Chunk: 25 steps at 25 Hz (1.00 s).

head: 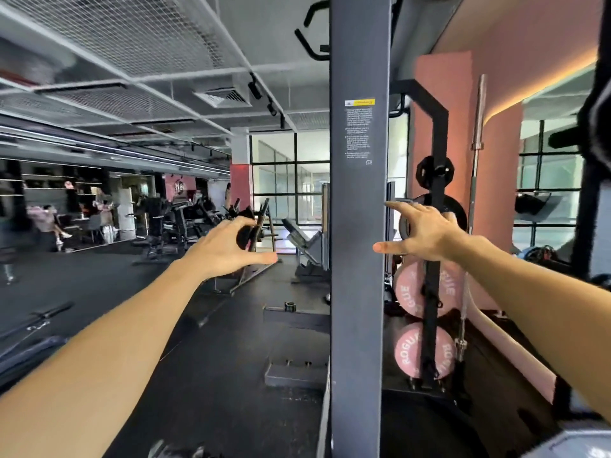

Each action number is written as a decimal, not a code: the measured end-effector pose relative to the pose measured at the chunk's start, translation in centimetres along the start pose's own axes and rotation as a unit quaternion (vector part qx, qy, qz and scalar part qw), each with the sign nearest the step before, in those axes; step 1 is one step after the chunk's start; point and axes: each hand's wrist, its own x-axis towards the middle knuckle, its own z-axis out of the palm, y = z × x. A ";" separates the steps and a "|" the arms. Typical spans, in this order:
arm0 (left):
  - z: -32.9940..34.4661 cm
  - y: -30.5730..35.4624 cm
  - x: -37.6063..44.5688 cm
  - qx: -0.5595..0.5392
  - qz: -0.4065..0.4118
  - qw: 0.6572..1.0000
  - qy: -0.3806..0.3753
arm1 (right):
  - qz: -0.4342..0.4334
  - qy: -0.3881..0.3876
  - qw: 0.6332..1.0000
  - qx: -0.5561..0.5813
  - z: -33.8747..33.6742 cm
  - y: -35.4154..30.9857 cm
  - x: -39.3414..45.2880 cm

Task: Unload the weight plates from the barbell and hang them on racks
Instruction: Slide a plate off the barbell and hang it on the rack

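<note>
Both my hands are raised in front of me and hold nothing. My left hand (pixel 231 246) hovers left of the grey rack upright (pixel 358 259), fingers curved over an extended thumb. My right hand (pixel 426 233) is right of the upright with its fingers spread, in front of a black weight plate (pixel 458 209) hung on the black storage rack (pixel 431 292); I cannot tell whether it touches the plate. A smaller black plate (pixel 429 171) hangs higher up. Two pink ROGUE plates (pixel 408 292) (pixel 411 355) hang lower on the same rack. A steel barbell (pixel 476 160) stands upright beside the rack.
Black rubber floor (pixel 215 358) spreads to the left, with a dark bar (pixel 46 314) lying at the far left. Gym machines (pixel 185 223) and a seated person (pixel 46 219) are in the background. A low metal base (pixel 294 375) sits by the upright's foot. A dark blurred object (pixel 595 110) looms at the right edge.
</note>
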 end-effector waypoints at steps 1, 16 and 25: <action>-0.4 0.3 -0.9 0.002 0.000 1.000 0.001 | 0.001 -0.004 1.000 -0.008 -0.8 -0.1 -0.5; -3.3 15.3 -8.1 -0.015 0.060 0.998 0.006 | 0.068 -0.026 0.997 -0.020 -12.2 9.0 -13.0; 8.7 32.1 -3.1 -0.054 0.084 0.995 -0.021 | 0.105 -0.028 0.991 -0.079 -15.7 30.7 -14.9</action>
